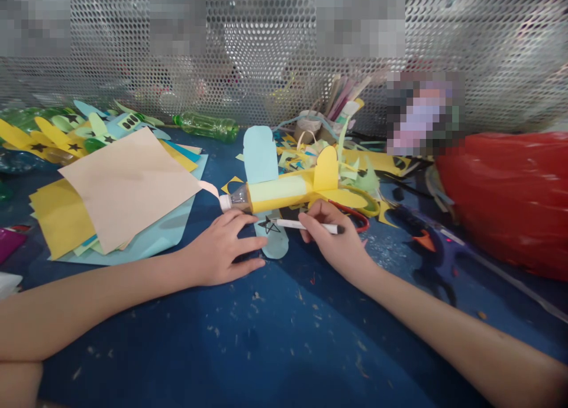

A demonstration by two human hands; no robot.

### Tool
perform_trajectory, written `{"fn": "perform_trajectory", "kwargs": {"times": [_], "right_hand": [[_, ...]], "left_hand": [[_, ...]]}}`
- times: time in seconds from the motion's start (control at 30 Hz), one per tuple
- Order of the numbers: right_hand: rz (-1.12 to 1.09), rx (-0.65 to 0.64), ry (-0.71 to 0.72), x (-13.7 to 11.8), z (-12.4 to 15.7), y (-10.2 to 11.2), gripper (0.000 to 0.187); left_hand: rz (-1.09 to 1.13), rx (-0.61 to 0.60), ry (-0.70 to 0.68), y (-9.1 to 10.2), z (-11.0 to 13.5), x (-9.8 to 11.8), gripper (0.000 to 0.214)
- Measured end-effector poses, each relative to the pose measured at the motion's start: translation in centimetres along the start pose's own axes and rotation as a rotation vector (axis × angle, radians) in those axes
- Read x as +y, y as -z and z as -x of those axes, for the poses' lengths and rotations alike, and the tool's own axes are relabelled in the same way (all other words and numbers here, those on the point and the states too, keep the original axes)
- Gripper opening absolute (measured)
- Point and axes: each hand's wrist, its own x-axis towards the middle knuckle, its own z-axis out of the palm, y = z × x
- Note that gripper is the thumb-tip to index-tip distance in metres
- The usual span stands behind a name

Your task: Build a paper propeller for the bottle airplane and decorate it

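A toy plane made from a plastic bottle (284, 189) lies sideways on the blue table, wrapped in yellow and pale green paper. One light blue paper wing (260, 154) points away from me and another light blue wing (276, 243) points toward me. Yellow paper fins (327, 168) stand at its right end. My right hand (331, 236) grips a white marker (306, 225), whose tip is at a black star outline on the near wing. My left hand (231, 245) lies with fingers spread, its fingertips on the near wing's edge and by the bottle neck.
Stacked coloured paper (133, 189) lies at left, with star-marked paper crafts (66, 139) behind. A green bottle (206, 127) rests near the perforated metal screen (266, 53). Paper scraps (310, 154) and red-handled scissors (355, 216) lie beyond the plane. At right are a purple glue gun (444, 248) and a red bag (510, 201).
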Motion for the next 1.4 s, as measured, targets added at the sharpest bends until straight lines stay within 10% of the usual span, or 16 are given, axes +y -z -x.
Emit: {"fn": "perform_trajectory", "kwargs": {"times": [1.4], "right_hand": [[0.006, 0.056, -0.028, -0.31, 0.13, 0.09, 0.03]], "left_hand": [[0.001, 0.004, 0.001, 0.02, -0.03, 0.06, 0.037]]}}
